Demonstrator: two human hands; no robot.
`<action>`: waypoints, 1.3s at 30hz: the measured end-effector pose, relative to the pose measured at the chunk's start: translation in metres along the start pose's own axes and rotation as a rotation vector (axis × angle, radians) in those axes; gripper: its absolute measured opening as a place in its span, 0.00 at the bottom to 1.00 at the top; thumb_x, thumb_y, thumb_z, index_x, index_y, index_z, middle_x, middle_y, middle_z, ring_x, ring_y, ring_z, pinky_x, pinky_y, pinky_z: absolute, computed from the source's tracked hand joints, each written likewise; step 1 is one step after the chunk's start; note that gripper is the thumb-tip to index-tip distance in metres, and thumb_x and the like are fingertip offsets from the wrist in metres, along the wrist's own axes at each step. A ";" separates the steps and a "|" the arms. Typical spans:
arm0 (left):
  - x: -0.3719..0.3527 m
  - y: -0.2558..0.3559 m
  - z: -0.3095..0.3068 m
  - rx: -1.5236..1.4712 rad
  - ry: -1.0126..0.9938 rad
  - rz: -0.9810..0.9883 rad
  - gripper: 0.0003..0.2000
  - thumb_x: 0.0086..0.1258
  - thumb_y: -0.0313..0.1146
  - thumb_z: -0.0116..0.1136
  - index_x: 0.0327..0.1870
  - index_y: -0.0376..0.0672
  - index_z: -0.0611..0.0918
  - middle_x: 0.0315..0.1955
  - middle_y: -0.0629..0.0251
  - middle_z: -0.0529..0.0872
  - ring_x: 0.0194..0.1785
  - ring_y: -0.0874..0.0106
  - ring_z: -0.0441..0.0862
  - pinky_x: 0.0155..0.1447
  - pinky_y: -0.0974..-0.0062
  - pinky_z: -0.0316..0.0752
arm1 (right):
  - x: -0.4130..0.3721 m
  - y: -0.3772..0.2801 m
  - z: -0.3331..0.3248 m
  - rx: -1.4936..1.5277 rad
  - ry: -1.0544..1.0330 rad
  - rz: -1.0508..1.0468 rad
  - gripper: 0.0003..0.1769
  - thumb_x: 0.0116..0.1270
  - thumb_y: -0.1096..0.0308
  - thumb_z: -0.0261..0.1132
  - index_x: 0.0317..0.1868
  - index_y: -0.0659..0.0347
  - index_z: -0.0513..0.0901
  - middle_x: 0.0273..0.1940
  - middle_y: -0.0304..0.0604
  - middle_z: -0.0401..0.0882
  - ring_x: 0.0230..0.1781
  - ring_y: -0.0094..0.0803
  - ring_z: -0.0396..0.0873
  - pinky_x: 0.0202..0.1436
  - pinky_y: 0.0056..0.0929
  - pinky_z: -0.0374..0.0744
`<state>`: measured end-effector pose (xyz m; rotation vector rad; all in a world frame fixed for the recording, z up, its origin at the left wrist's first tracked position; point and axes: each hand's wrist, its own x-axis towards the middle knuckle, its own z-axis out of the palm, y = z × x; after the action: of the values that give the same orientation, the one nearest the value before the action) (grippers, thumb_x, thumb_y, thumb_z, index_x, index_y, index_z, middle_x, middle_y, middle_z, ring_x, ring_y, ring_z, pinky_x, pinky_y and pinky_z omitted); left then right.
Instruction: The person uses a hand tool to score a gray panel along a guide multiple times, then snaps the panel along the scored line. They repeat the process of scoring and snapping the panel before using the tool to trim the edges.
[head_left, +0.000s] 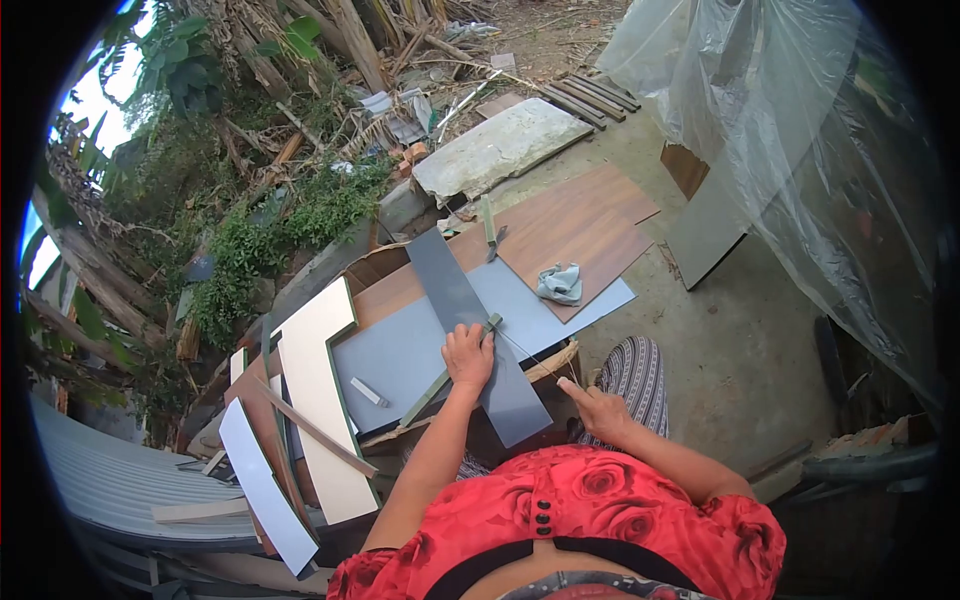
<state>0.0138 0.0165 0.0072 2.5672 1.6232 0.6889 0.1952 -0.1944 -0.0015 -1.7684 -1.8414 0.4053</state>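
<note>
My left hand (468, 355) presses down with bent fingers on a narrow green strip (428, 396) that crosses a long dark grey board (450, 285). That board lies slantwise over a wider blue-grey panel (390, 350), its near end reaching toward my lap. Low by my knee, my right hand (600, 410) is closed. A thin pale line (528, 352) runs from the strip's upper end toward its fingers; I cannot tell whether it is a cord or a slim tool. A small whitish block (368, 392) rests on the panel, left of my left hand.
A brown wood-grain sheet (580, 225) carries a crumpled grey cloth (560, 284). Cut cream boards (315, 380) and a white curved piece (265, 490) lie at left. Beyond are a stone slab (500, 148) and slats (590, 98). Clear plastic sheeting (760, 130) hangs at right.
</note>
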 end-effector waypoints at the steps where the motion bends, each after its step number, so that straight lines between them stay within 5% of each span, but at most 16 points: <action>1: 0.001 0.000 0.000 0.000 -0.008 0.007 0.09 0.62 0.40 0.59 0.39 0.50 0.77 0.36 0.66 0.72 0.44 0.62 0.71 0.47 0.62 0.65 | 0.003 0.000 -0.001 -0.004 0.005 0.005 0.32 0.59 0.72 0.57 0.66 0.45 0.67 0.28 0.48 0.73 0.23 0.46 0.77 0.24 0.43 0.77; 12: 0.002 -0.001 0.002 0.032 -0.009 0.027 0.09 0.62 0.40 0.59 0.39 0.50 0.77 0.36 0.66 0.72 0.44 0.62 0.71 0.47 0.62 0.65 | 0.101 -0.016 0.032 -0.004 0.029 -0.010 0.31 0.58 0.73 0.57 0.64 0.47 0.69 0.33 0.53 0.77 0.27 0.51 0.80 0.32 0.47 0.78; 21: 0.001 -0.002 0.004 0.015 -0.001 0.006 0.09 0.61 0.40 0.59 0.39 0.50 0.76 0.37 0.65 0.72 0.44 0.61 0.71 0.46 0.62 0.65 | 0.002 0.000 -0.008 -0.019 -0.048 0.019 0.32 0.59 0.72 0.57 0.66 0.45 0.65 0.28 0.48 0.73 0.23 0.47 0.78 0.23 0.44 0.76; 31: 0.000 -0.004 0.006 0.017 0.027 0.057 0.09 0.62 0.41 0.59 0.40 0.50 0.77 0.36 0.65 0.73 0.43 0.61 0.71 0.45 0.61 0.65 | 0.103 -0.011 0.034 -0.018 0.037 -0.028 0.32 0.58 0.71 0.58 0.65 0.47 0.67 0.32 0.53 0.78 0.29 0.50 0.81 0.33 0.46 0.79; 39: -0.001 0.002 0.004 0.051 0.034 0.019 0.08 0.63 0.42 0.58 0.37 0.50 0.76 0.36 0.66 0.72 0.42 0.62 0.71 0.44 0.62 0.65 | 0.012 -0.004 -0.001 0.008 0.000 0.016 0.33 0.58 0.73 0.57 0.66 0.46 0.66 0.31 0.50 0.76 0.24 0.49 0.78 0.27 0.45 0.77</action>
<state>0.0165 0.0156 0.0040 2.6237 1.6500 0.7045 0.1929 -0.1834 0.0041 -1.7790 -1.8240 0.4186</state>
